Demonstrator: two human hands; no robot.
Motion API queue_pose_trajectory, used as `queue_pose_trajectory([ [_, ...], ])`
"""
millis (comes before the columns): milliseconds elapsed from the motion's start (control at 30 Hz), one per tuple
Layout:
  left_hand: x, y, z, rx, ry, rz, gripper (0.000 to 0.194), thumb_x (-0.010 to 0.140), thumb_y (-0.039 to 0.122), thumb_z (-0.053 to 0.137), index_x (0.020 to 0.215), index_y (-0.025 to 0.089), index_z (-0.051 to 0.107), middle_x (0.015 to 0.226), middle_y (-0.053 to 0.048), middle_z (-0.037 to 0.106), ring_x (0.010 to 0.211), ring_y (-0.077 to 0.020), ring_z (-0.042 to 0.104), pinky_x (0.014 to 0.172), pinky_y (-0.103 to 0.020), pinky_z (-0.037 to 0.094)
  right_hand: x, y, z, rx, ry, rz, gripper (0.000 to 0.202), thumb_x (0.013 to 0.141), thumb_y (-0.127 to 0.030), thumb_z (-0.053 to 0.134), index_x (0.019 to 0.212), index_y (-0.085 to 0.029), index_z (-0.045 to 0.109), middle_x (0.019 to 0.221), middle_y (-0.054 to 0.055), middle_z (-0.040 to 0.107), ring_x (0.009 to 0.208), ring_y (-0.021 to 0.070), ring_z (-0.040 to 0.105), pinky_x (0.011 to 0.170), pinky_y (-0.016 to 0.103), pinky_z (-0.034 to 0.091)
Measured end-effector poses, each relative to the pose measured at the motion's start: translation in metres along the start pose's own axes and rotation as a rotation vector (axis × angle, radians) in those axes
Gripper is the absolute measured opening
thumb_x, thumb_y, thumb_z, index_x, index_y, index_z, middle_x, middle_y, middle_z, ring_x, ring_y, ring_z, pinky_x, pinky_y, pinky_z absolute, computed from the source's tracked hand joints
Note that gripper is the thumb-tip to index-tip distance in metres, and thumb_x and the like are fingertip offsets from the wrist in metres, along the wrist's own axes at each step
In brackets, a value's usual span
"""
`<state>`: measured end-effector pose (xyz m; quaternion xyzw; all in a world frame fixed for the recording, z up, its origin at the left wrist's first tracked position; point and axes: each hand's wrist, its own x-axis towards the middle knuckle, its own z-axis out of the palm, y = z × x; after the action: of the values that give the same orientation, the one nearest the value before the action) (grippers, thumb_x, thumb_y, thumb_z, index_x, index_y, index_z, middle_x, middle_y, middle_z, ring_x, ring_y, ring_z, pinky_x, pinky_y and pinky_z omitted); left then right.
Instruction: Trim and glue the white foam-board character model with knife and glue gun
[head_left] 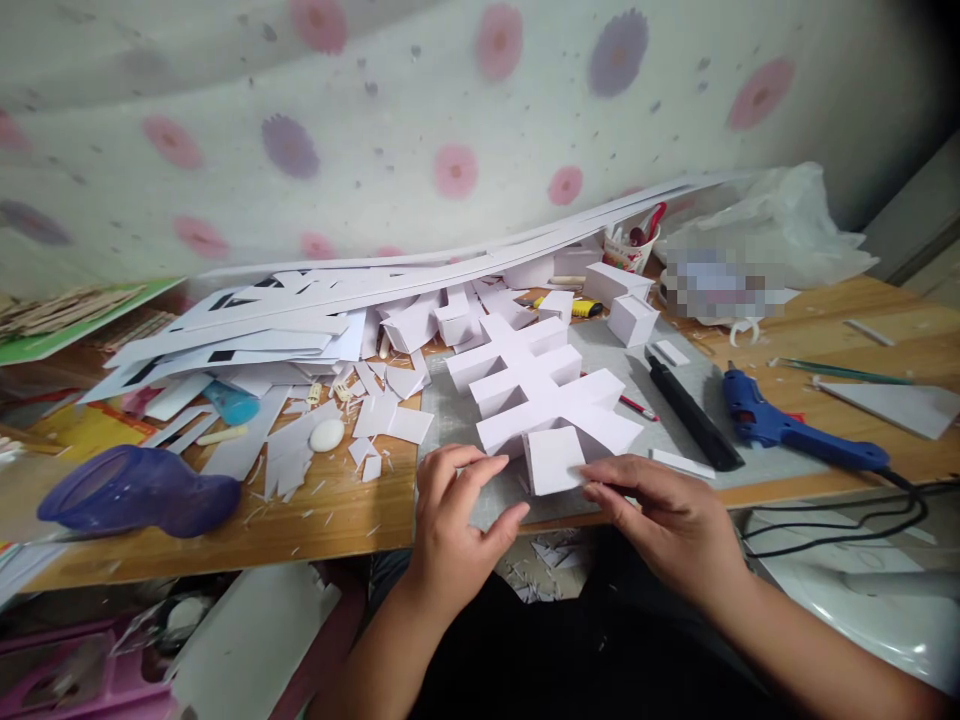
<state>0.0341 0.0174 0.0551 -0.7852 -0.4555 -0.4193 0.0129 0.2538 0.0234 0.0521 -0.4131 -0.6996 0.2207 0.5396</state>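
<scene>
A white paper-board model (536, 375) with several boxy arms branching from a central strip lies on the grey cutting mat (487, 500). At its near end is a white board square (555, 460), tilted toward me. My right hand (667, 510) pinches the right edge of this square between thumb and fingers. To the left of the square, my left hand (457, 520) is open, its thumb and fingers apart and nothing between them. Whether the square is joined to the model cannot be made out.
A blue glue gun (795, 425) and a black cutter-like tool (686, 410) lie at right. White board sheets (262, 320) and scraps (382, 415) cover the left and back. A purple container (139, 490) lies front left; a cup (630, 248) stands behind.
</scene>
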Motion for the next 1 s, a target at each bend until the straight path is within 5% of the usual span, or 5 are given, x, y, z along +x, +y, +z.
queue_pose_trajectory([
  [1000, 0.009, 0.000, 0.013, 0.015, 0.033, 0.129, 0.022, 0.078, 0.011, 0.067, 0.094, 0.026, 0.069, 0.088, -0.003, 0.063, 0.091, -0.0204, 0.054, 0.082, -0.040, 0.044, 0.005, -0.002, 0.006, -0.272, -0.118, -0.175, 0.018, 0.087, -0.010, 0.056, 0.096, -0.018, 0.069, 0.075, 0.003, 0.066, 0.064, 0.0123, 0.064, 0.058, 0.021, 0.054],
])
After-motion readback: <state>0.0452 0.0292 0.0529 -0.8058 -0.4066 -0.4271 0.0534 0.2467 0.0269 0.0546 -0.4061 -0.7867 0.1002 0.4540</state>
